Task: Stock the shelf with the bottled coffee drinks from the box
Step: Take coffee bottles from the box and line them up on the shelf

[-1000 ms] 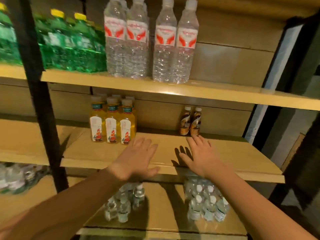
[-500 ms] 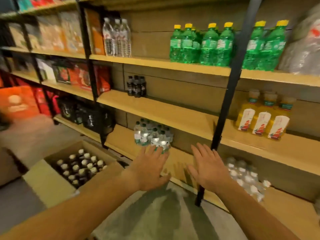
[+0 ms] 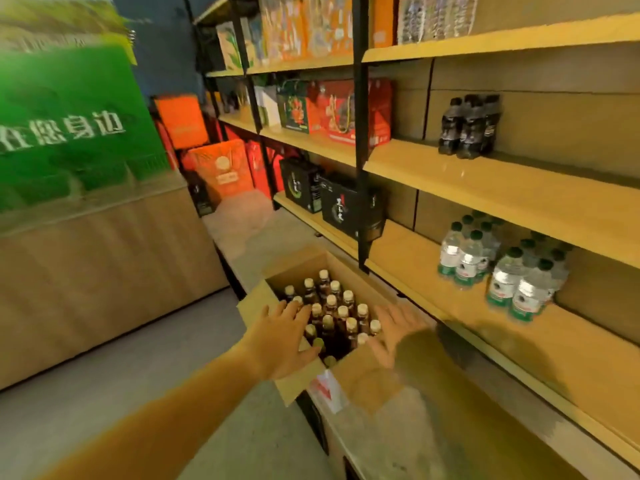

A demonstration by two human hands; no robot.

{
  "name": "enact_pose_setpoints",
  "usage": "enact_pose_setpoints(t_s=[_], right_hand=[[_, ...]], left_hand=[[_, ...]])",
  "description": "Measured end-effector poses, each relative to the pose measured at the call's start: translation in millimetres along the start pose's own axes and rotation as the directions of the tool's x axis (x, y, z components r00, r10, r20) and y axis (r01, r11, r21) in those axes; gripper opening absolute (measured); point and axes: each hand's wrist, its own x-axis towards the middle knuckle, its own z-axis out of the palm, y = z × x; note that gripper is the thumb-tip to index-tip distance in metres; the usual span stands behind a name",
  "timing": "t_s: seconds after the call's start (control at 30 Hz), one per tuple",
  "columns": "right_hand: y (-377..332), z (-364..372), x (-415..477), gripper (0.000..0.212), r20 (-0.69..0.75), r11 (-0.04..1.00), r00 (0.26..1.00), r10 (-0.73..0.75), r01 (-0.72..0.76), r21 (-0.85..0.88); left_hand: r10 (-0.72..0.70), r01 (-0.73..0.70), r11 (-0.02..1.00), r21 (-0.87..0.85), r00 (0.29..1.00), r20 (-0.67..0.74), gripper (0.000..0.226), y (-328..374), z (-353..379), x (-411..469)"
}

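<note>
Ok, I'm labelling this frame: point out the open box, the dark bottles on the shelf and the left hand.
open box (image 3: 258, 308), head view, left flap.
dark bottles (image 3: 469, 128), head view, middle bottle's body.
left hand (image 3: 282, 341), head view, back of hand.

Both bare forearms reach forward and down, the left from the lower left, the right from the lower right. The left hand (image 3: 284, 337) is palm down, fingers spread and straight, thumb out to the right. The right hand (image 3: 394, 332) is also open, fingers spread and pointing forward, its outline blurred. The hands are near each other, apart, holding nothing.
</note>
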Motion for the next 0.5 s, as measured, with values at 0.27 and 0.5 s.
enact_pose_setpoints(t_s=[0.27,0.5], right_hand=[[-19.8,90.0,99.1,0.062,0.003,0.983,0.993,0.115,-0.115,0.142],[-42.5,142.0,163.7,0.064,0.229,0.900,0.917,0.326,-0.375,0.221]], left_hand=[[-0.015,0.029,0.992,-0.124,0.994,0.108,0.081,-86.8,46.9,103.3],[0.143,-0.067,0.941,-0.332,0.967,0.212,0.071,-150.7,100.7,235.6]])
